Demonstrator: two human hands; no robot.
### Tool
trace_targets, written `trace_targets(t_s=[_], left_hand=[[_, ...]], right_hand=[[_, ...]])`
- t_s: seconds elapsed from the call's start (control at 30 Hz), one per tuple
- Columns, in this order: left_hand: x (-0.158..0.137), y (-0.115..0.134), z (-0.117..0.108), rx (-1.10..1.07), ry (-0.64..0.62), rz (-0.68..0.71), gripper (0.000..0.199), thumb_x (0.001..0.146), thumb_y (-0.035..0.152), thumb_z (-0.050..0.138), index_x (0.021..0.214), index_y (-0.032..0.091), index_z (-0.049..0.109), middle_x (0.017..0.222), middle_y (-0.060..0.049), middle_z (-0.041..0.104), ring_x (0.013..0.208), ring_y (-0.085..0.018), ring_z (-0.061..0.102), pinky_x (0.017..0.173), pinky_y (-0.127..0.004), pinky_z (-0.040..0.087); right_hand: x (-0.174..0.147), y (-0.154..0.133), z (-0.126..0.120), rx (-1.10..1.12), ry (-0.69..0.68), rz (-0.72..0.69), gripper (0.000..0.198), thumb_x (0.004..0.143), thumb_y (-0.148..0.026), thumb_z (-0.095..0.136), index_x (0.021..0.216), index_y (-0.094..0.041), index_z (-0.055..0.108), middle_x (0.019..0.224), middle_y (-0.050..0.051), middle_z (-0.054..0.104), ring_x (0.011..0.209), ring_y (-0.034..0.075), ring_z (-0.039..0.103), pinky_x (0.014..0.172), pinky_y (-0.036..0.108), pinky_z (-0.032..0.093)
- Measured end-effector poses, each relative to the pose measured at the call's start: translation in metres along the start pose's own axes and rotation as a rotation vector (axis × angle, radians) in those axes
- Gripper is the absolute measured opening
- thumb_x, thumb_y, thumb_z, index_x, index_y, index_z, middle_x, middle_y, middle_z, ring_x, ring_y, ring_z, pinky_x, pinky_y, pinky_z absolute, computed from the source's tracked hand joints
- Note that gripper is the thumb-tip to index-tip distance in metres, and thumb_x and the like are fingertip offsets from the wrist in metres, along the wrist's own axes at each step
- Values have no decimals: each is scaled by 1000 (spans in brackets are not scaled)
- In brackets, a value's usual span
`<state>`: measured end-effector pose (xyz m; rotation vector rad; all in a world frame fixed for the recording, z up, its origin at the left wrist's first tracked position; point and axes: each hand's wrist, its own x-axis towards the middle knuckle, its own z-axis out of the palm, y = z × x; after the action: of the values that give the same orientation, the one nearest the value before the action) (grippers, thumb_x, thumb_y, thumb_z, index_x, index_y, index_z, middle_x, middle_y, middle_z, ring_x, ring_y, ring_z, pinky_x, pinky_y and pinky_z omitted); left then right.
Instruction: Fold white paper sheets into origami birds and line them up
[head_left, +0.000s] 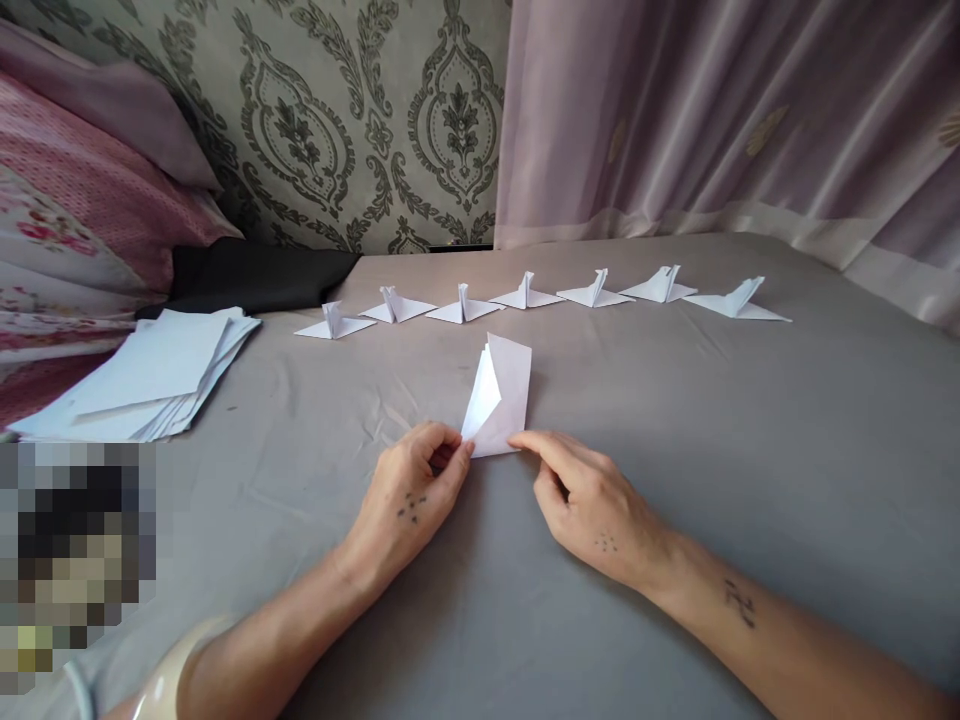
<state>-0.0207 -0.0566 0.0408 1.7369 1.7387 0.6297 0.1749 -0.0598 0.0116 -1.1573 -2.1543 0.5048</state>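
Observation:
A sheet of white paper (511, 385), folded into a small packet with a bright triangular flap on its left side, lies on the grey cloth in front of me. At its lower left corner my left hand (412, 490) is closed, pinching the paper between thumb and fingers. My right hand (592, 495) touches the lower right corner with an outstretched index finger. Its thumb stays apart from that fingertip, and the other fingers are curled and partly hidden. Beyond the packet stands a row of several folded paper birds (463, 305), wings spread on the cloth.
A stack of loose white paper sheets (150, 365) lies at the left, in front of a black cloth item (262, 275). Pink floral fabric (90, 200) rises behind it. A mauve curtain (712, 110) hangs at the back right. A blurred-out patch (75, 560) covers the lower left.

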Motion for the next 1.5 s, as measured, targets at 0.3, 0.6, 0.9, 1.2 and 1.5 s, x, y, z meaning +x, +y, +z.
trace_targets(t_s=[0.3, 0.6, 0.9, 1.2, 1.5], left_hand=[[3, -9, -5, -104, -41, 6, 15, 81, 25, 53, 75, 18, 65, 104, -3, 61, 79, -14, 61, 71, -26, 48], [8, -21, -4, -34, -25, 64, 19, 84, 31, 54, 79, 18, 68, 97, -4, 55, 68, -12, 55, 67, -29, 47], [11, -26, -5, -41, -43, 93, 17, 82, 29, 56, 76, 18, 67, 96, -5, 56, 74, -14, 56, 69, -28, 49], [22, -23, -17, -144, 93, -147, 22, 79, 35, 54, 76, 17, 66, 63, 0, 58, 54, -12, 51, 51, -23, 38], [26, -27, -15, -274, 135, -209, 22, 77, 35, 53, 74, 16, 64, 57, 2, 56, 49, -10, 46, 49, -22, 34]], right_hand=[[-1, -10, 5, -271, -70, -79, 49, 76, 4, 39, 116, -16, 57, 108, 7, 66, 97, 21, 61, 82, 37, 52], [-2, -21, 9, -392, -101, -142, 41, 88, -14, 42, 126, -5, 56, 116, 13, 62, 97, 23, 59, 84, 39, 52], [-6, -31, 13, -444, -141, -80, 44, 92, -26, 41, 130, -6, 54, 119, 15, 59, 101, 24, 55, 88, 41, 50], [3, -41, 13, -524, -226, -87, 47, 93, -34, 40, 132, -12, 53, 112, 16, 58, 94, 27, 55, 79, 44, 51], [16, -57, 13, -589, -297, -80, 49, 91, -43, 44, 131, -16, 56, 94, 12, 57, 83, 25, 55, 68, 42, 52]])
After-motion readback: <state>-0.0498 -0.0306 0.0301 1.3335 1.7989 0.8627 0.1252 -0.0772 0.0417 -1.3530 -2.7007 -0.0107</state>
